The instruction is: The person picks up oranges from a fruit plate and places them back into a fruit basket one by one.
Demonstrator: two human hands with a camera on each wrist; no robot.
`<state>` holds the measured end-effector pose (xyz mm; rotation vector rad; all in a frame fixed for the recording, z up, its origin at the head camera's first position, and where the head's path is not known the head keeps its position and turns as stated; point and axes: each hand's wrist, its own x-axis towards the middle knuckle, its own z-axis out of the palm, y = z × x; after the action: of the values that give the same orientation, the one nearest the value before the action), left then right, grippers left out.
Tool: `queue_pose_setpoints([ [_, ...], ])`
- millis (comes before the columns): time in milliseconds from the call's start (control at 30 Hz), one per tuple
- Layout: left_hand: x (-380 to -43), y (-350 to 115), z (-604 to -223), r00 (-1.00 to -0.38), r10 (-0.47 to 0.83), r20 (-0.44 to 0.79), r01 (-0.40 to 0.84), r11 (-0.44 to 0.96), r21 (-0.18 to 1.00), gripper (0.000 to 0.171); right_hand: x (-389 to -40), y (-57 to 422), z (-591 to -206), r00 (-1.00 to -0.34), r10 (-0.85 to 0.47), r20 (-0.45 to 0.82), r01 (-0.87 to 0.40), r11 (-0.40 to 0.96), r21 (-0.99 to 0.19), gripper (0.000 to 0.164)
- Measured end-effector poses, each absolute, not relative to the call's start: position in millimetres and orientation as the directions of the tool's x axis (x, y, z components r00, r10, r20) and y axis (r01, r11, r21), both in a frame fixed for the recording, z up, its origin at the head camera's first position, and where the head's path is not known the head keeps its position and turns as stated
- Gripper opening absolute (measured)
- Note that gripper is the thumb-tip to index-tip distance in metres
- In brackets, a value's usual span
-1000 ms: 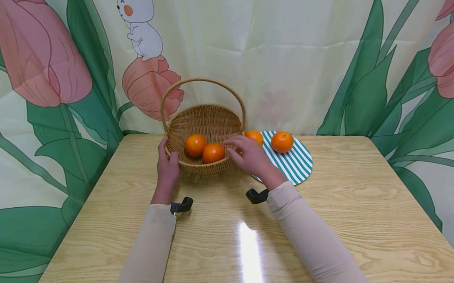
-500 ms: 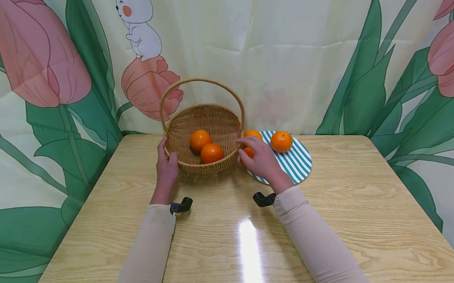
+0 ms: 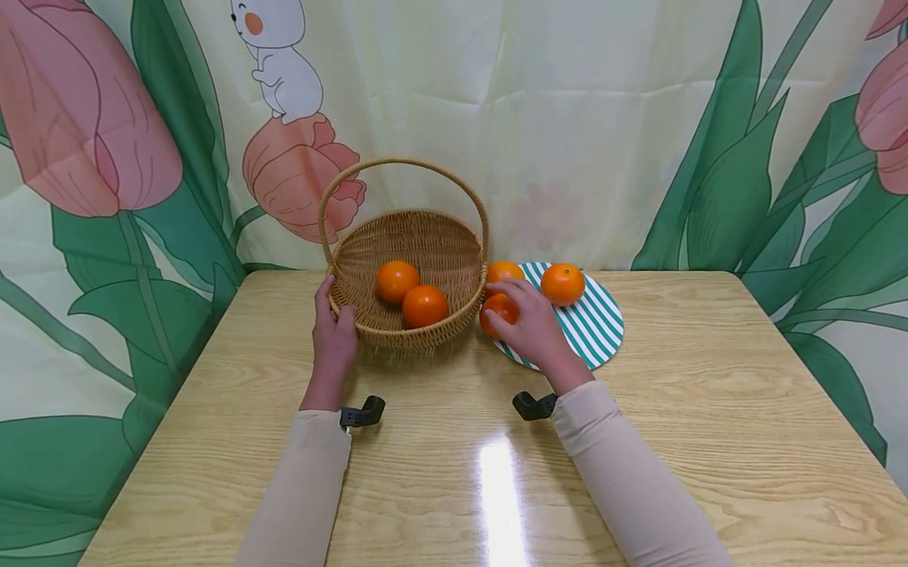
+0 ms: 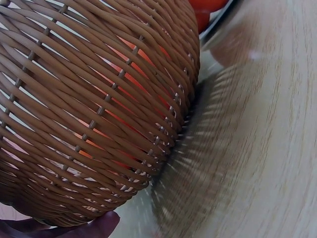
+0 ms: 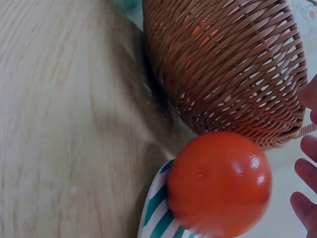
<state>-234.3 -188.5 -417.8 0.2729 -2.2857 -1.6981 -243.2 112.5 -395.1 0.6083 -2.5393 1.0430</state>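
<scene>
A wicker basket (image 3: 415, 235) with a tall arched handle stands at the back of the table. Two oranges, one farther back (image 3: 397, 282) and one nearer (image 3: 425, 306), lie inside it. My left hand (image 3: 334, 333) grips the basket's left side, thumb at the rim. In the left wrist view one fingertip (image 4: 105, 224) shows under the woven wall. My right hand (image 3: 529, 321) reaches over an orange (image 3: 497, 317) at the left edge of a striped round mat (image 3: 594, 333). In the right wrist view its spread fingers (image 5: 307, 173) stand apart from that orange.
Two more oranges, one at the back left (image 3: 504, 271) and one farther right (image 3: 562, 285), sit on the mat. A curtain (image 3: 569, 129) printed with tulips hangs behind the wooden table (image 3: 416, 485).
My right hand has moved right, from the basket's rim to the orange on the mat. The farther orange in the basket has shifted slightly back. My left hand keeps its hold.
</scene>
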Motion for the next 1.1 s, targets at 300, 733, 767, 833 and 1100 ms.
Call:
queue_pose_setpoints([
  [300,-234.1,-189.5,-419.5,-0.945,-0.315,0.092,-0.002,0.284,0.959,0.06,-244.3,115.7,-406.2,-0.902,-0.218,0.373,-0.413,0.69,-0.595,0.046],
  [733,-234.2,-189.7,-417.6,-0.945,-0.312,0.1,0.003,0.295,0.955,0.06,-250.0,117.0,-416.1,-0.956,-0.199,0.214,-0.29,0.727,-0.622,0.063],
  [767,-234.3,-189.8,-417.7,-0.945,-0.311,0.101,0.005,0.295,0.955,0.06,-250.3,116.9,-416.9,-0.958,-0.197,0.206,-0.284,0.732,-0.62,0.064],
  [833,-234.2,-189.8,-417.9,-0.945,-0.31,0.103,0.007,0.297,0.955,0.06,-250.9,116.9,-418.8,-0.96,-0.198,0.196,-0.278,0.74,-0.613,0.066],
  [1100,-234.7,-191.0,-419.3,-0.948,-0.297,0.112,0.02,0.296,0.955,0.06,-250.6,117.1,-423.6,-0.959,-0.194,0.207,-0.281,0.747,-0.602,0.063],
])
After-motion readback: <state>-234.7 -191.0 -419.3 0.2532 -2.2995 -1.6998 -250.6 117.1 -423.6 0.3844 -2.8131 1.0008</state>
